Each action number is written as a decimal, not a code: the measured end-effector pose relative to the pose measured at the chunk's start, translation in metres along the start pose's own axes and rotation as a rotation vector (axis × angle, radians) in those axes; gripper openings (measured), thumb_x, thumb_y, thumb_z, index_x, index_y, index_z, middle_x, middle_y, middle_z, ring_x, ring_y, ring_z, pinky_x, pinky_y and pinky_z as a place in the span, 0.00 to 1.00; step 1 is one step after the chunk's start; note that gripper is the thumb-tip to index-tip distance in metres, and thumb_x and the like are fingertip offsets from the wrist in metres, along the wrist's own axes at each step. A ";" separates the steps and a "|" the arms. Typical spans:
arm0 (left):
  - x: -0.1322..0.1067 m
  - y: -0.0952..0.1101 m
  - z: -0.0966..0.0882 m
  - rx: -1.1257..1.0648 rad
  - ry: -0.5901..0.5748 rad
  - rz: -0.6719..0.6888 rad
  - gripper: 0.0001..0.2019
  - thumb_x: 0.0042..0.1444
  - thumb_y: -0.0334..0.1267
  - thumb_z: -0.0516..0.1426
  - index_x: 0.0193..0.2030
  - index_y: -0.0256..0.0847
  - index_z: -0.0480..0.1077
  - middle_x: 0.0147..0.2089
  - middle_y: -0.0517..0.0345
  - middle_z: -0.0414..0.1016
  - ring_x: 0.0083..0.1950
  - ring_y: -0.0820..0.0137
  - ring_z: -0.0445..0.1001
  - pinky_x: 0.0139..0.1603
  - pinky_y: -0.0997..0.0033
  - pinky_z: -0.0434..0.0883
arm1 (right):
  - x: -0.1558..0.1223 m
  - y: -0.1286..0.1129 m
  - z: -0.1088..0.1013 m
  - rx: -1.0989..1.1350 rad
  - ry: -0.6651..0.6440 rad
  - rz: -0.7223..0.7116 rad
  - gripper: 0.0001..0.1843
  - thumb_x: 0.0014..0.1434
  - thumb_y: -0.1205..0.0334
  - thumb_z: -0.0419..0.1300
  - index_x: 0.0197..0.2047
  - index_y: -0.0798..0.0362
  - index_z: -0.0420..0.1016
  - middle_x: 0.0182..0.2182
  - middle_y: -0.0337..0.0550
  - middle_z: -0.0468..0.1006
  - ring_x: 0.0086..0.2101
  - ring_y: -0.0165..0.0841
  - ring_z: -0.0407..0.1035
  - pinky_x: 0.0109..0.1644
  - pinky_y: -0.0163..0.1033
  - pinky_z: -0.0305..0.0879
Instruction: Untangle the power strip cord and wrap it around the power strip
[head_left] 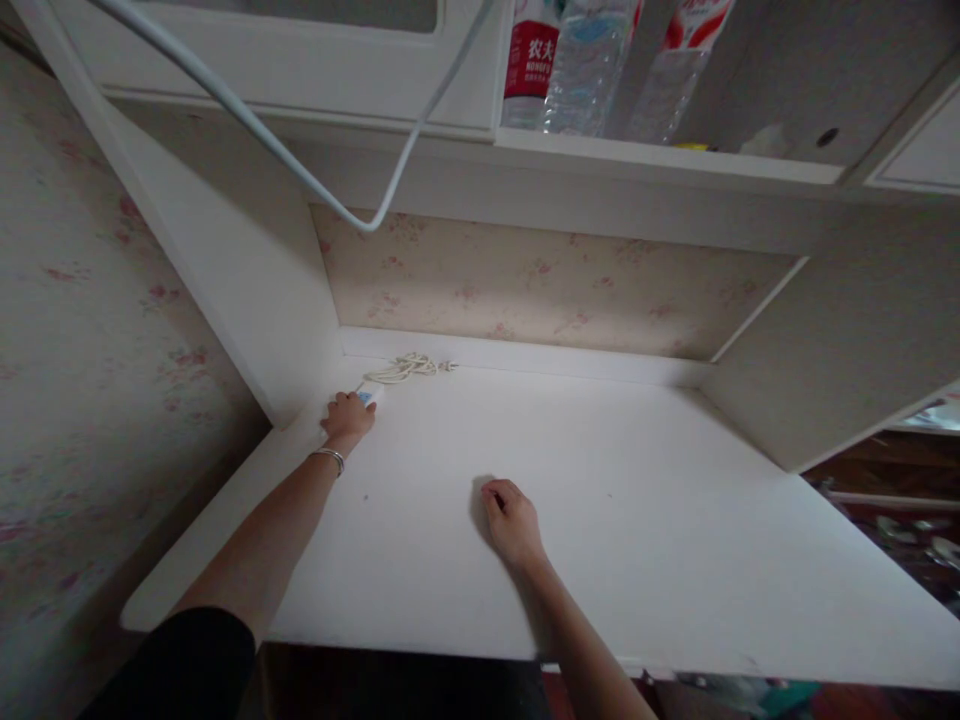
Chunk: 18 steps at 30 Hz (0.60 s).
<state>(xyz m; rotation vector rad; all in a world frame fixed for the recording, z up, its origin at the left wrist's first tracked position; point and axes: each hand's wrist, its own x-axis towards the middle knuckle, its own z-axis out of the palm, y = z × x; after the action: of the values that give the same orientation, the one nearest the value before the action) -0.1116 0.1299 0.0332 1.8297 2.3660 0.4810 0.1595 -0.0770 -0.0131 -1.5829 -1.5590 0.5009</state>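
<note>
My left hand [349, 418] reaches to the back left of the white desk, its fingers wrapped over a white power strip [367, 396] with a blue label. Most of the strip is hidden under the hand. Behind it lies the bundled white power cord [409, 368], ending in a plug [448, 366] against the back edge. My right hand [514, 520] rests near the middle of the desk, fingers curled into a loose fist with nothing visible in it.
The white desk [450, 560] has side panels left and right. A shelf [675, 165] with several plastic bottles [589, 70] overhangs the back. A pale cable or bent rod [300, 170] hangs across the upper left. Flowered wallpaper [112, 330] covers the left wall.
</note>
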 end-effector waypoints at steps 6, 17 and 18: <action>0.000 -0.004 -0.002 -0.086 0.032 0.105 0.16 0.54 0.34 0.54 0.49 0.34 0.68 0.52 0.39 0.67 0.57 0.53 0.64 0.54 0.55 0.66 | 0.000 0.001 0.000 -0.016 -0.028 -0.016 0.13 0.61 0.62 0.50 0.36 0.51 0.76 0.37 0.42 0.77 0.39 0.32 0.70 0.46 0.36 0.62; -0.133 0.053 0.025 -0.800 -0.139 0.497 0.09 0.59 0.37 0.52 0.44 0.40 0.68 0.45 0.51 0.73 0.47 0.65 0.72 0.52 0.63 0.70 | 0.027 -0.020 0.032 0.069 -0.038 0.057 0.13 0.58 0.62 0.50 0.36 0.50 0.76 0.37 0.42 0.78 0.37 0.33 0.70 0.42 0.37 0.62; -0.142 0.064 0.030 -0.878 -0.252 0.506 0.09 0.59 0.39 0.52 0.43 0.40 0.69 0.44 0.51 0.74 0.46 0.66 0.73 0.50 0.64 0.71 | 0.031 -0.024 0.035 0.108 -0.036 0.071 0.13 0.58 0.62 0.49 0.37 0.50 0.76 0.37 0.42 0.78 0.36 0.33 0.70 0.42 0.37 0.63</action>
<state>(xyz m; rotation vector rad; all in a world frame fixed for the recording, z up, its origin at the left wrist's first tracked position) -0.0069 0.0139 0.0101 1.8245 1.1804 1.0462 0.1221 -0.0405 -0.0062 -1.5583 -1.4809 0.6455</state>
